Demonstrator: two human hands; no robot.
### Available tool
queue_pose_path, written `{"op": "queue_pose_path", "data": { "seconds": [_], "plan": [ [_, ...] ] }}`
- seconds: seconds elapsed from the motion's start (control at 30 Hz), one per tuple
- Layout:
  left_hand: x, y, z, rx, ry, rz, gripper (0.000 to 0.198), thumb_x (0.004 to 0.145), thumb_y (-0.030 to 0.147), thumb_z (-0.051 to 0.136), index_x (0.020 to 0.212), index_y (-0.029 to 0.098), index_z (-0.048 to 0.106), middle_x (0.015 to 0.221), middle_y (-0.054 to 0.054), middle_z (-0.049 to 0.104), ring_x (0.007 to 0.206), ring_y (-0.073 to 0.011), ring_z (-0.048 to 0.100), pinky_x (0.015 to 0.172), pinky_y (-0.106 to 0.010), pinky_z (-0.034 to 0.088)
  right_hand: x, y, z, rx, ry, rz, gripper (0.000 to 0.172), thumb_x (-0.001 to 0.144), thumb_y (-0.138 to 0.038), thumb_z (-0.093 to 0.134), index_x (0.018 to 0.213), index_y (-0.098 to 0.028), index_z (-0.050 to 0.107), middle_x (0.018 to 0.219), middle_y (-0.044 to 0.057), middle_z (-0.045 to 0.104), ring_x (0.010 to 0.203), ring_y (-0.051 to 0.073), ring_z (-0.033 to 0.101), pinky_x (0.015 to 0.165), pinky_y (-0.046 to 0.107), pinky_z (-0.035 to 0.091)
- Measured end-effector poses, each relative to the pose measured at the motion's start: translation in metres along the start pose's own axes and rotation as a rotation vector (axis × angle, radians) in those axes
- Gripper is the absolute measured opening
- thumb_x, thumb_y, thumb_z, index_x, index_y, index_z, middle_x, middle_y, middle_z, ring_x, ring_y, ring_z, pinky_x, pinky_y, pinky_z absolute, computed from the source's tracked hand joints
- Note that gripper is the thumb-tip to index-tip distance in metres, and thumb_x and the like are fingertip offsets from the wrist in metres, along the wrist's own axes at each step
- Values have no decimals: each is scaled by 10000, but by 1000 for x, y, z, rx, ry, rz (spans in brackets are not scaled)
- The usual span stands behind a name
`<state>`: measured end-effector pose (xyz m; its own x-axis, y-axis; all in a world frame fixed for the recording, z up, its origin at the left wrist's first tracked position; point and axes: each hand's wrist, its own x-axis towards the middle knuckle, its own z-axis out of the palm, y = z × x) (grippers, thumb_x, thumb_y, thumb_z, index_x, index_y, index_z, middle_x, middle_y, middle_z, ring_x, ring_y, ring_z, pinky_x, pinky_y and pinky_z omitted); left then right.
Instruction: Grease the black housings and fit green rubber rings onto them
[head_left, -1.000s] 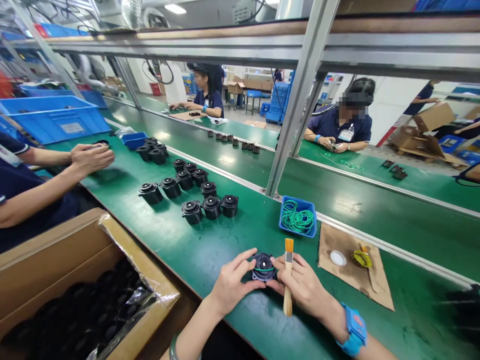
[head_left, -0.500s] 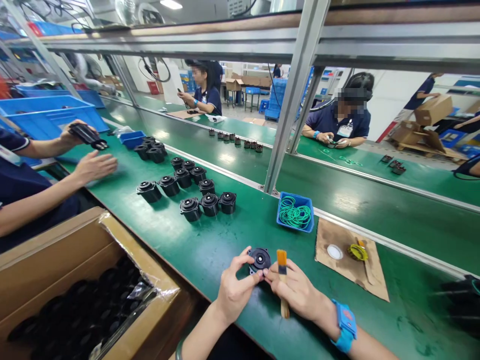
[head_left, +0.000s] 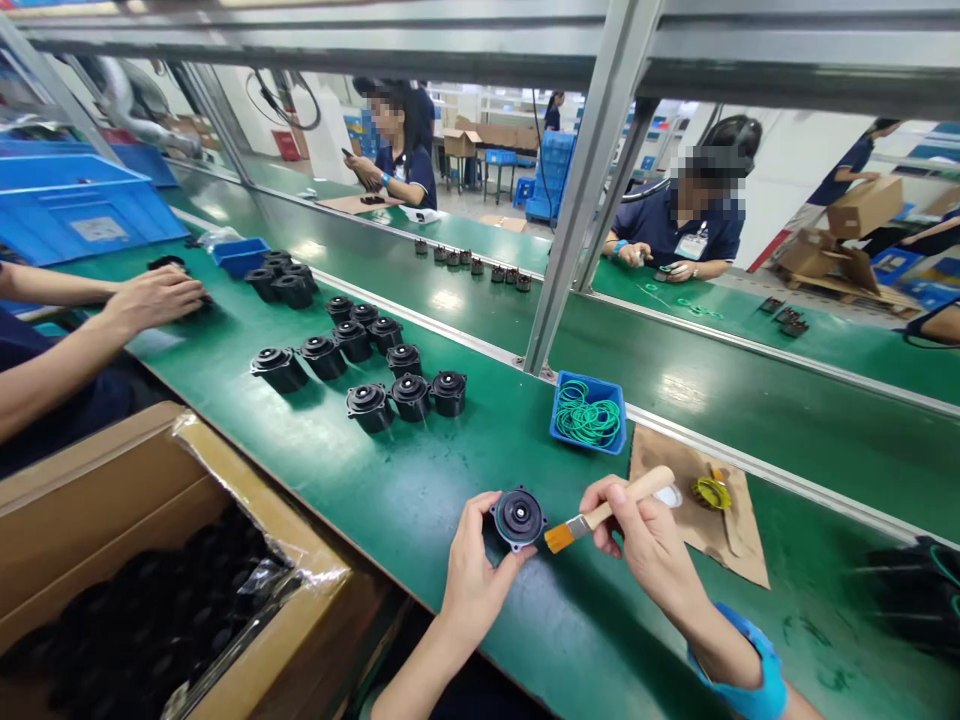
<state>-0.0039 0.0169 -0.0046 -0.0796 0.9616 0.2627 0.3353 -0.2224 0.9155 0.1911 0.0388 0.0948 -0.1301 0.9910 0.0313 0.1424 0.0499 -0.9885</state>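
Between the thumb and fingers of my left hand (head_left: 478,565) is a round black motor housing (head_left: 519,518), its stepped top with a small pale centre facing me. A thin green ring shows along part of its edge. My right hand (head_left: 637,525) is closed on the wooden handle of a paintbrush (head_left: 596,512). The orange bristles point left, close beside the housing's right edge; whether they touch it I cannot tell. A blue bin (head_left: 622,425) of green rubber rings (head_left: 587,415) stands beyond my hands. At right, a yellow-rimmed pot (head_left: 710,493) sits on brown cardboard (head_left: 750,560).
Several black housings (head_left: 410,396) stand on the green bench (head_left: 315,440) ahead to the left. An open carton (head_left: 247,640) of black parts is at lower left. A co-worker's hands (head_left: 161,300) work at far left. A metal post (head_left: 574,200) rises behind the bin.
My right hand has moved right, away from the housing, and the brush has swung from upright to slanting, bristles toward the housing. At left, the co-worker's hands have come together lower down.
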Motion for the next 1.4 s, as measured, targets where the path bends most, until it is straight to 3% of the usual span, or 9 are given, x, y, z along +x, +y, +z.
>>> {"op": "queue_pose_path", "data": {
  "seconds": [0.23, 0.5, 0.77, 1.03, 1.2, 1.4],
  "plan": [
    [0, 2, -1, 3, -12, -14, 444, 772, 254, 742, 1167, 219, 541, 1152, -77, 670, 1063, -257, 663, 920, -408, 534, 3, 20, 10, 76, -4, 129, 543, 774, -706, 703, 703, -181, 585, 497, -2, 614, 386, 128, 585, 364, 211, 492],
    [1, 1, 0, 9, -4, -31, 474, 736, 278, 789, 1137, 213, 544, 1128, -78, 675, 1046, -267, 669, 909, -419, 536, 9, 28, 20, 54, 39, 28, 529, 770, -679, 723, 643, -177, 611, 491, 12, 642, 359, 136, 604, 363, 210, 507],
    [1, 0, -1, 7, -11, -28, 470, 750, 303, 790, 1140, 214, 544, 1141, -81, 666, 1056, -266, 666, 916, -418, 533, 16, 32, 13, -40, 117, -102, 466, 819, -627, 710, 654, -199, 633, 524, 7, 654, 382, 152, 624, 375, 231, 528],
    [0, -1, -1, 2, -12, -30, 484, 732, 271, 801, 1139, 216, 543, 1131, -76, 667, 1049, -261, 660, 921, -421, 530, 8, 31, 16, -124, 37, -181, 516, 896, -618, 629, 624, -180, 651, 580, 38, 681, 395, 143, 633, 380, 216, 514],
    [0, -1, -2, -7, -19, -26, 476, 747, 291, 802, 1145, 224, 550, 1136, -65, 677, 1036, -250, 664, 912, -406, 533, 19, 29, 10, -238, 71, -306, 536, 936, -562, 609, 566, -178, 676, 614, 45, 694, 427, 127, 645, 415, 197, 524],
    [1, -2, -2, 4, -22, 7, 488, 749, 269, 815, 1154, 227, 546, 1125, -55, 681, 1012, -230, 673, 905, -397, 547, 30, 32, 17, -198, 107, -383, 458, 926, -514, 648, 617, -184, 718, 653, 47, 717, 462, 132, 658, 426, 204, 542]
  ]
}}
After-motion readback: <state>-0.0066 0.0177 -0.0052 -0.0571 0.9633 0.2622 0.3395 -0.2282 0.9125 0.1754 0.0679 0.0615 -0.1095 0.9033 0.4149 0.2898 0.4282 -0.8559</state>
